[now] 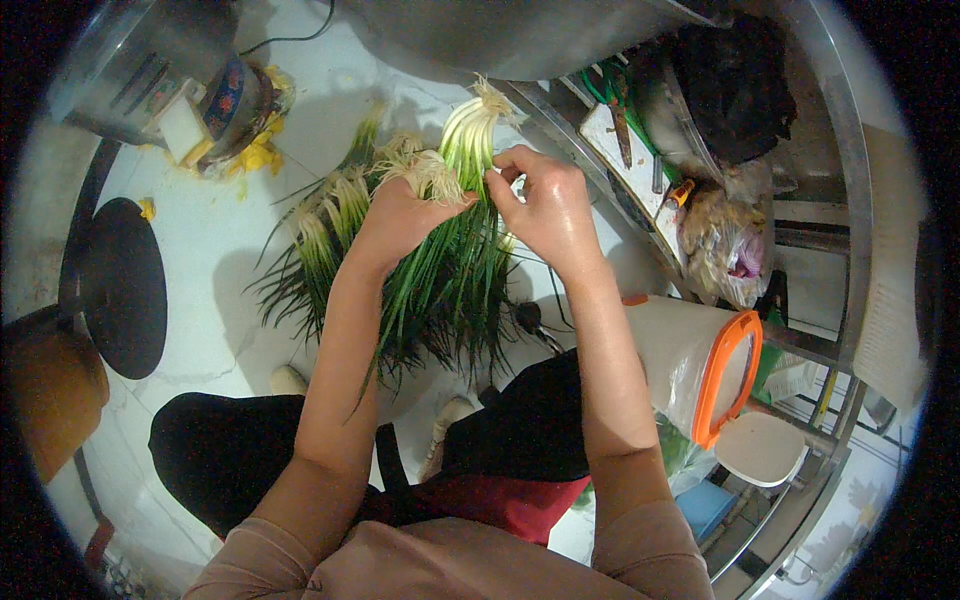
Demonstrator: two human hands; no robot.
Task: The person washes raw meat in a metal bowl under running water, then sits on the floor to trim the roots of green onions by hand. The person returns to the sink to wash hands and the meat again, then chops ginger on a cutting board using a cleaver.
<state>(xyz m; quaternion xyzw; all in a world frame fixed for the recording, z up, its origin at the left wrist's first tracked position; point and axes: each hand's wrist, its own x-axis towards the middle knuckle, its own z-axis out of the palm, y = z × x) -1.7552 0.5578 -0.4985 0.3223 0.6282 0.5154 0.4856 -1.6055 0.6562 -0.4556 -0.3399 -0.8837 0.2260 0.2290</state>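
A bundle of green onions [466,146], pale bulbs and stringy roots uppermost, is held in my left hand [394,225]. Its long green leaves hang down past my wrist. My right hand [551,202] is at the right side of these stalks, thumb and curled forefinger touching their edge. Whether the fingertips pinch a stalk is too small to tell. More green onions [341,206] lie in a heap on the floor, behind and left of my left hand, partly hidden by it.
Yellow scraps lie around a metal container [225,105] at upper left. A round black disc [124,289] is at left. Scissors [621,124] and a plastic bag of food [727,240] are on a rack at right. Below stands an orange-rimmed container [675,345]. A large metal vessel [525,34] overhangs the top.
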